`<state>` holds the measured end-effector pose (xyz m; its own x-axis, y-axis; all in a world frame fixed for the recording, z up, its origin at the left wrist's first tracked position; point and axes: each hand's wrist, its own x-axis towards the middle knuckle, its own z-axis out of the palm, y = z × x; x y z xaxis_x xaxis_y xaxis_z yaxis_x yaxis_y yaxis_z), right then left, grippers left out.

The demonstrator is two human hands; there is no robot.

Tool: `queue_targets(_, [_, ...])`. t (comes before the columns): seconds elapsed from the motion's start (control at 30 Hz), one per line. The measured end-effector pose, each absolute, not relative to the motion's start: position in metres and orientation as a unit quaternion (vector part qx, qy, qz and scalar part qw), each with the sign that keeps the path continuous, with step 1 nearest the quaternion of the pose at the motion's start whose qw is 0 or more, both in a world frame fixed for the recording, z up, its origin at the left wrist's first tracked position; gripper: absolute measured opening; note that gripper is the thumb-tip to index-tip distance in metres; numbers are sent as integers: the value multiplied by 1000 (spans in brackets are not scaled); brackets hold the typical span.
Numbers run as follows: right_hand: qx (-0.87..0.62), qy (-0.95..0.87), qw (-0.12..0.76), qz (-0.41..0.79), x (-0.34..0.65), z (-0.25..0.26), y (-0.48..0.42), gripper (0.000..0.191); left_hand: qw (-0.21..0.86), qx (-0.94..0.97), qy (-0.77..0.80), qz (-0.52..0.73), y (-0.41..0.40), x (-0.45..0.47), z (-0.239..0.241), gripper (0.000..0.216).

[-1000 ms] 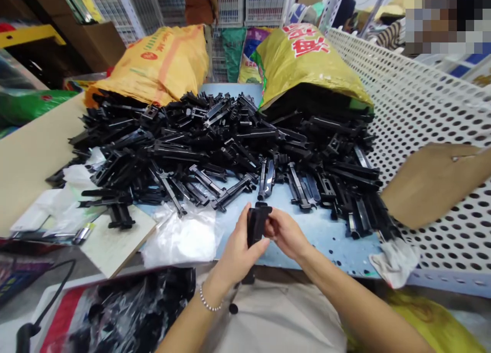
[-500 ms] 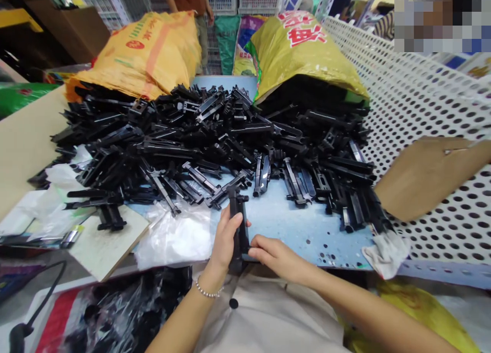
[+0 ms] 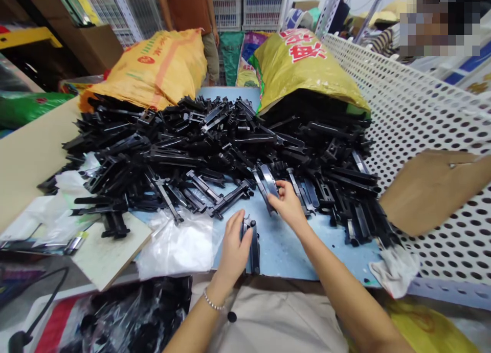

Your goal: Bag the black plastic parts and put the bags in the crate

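Black ribbed plastic bar (image 3: 253,246) in left hand (image 3: 235,248); right hand (image 3: 287,205) pinches second bar (image 3: 267,181)

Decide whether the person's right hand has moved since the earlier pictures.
Yes. The right hand has left the black part in the left hand and gone forward to the pile, where it grips one piece.

Blue table (image 3: 284,245): a white perforated metal panel (image 3: 422,112) slopes up along its right edge, and a beige board (image 3: 26,153) adjoins the left edge. Beyond the far edge: white storage crates (image 3: 261,5) (stacked on racking) and, at far left, a cardboard box (image 3: 95,46). Lighting: even, indoor.
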<state>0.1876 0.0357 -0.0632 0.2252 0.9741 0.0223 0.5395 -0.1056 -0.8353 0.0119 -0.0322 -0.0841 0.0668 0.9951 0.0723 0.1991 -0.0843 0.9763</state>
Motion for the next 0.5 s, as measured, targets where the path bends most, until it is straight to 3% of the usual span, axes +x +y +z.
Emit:
queue_targets(0.13, [-565,-683,362,289,177,-50,-20,50,619,407,439,509,-9,27,-51,67])
queue_targets(0.23, [-542,-668,411,302,180,-41,-31,32,703,354,397,473,-7,27,-34,57])
queue_targets(0.33, [-569,-666,425,229,190,-33,-18,29,794,328,309,407,-18,22,-27,49])
queue_targets(0.5, [-480,-768,403,129,196,-25,0,34,815,331,312,358,-33,17,-28,42])
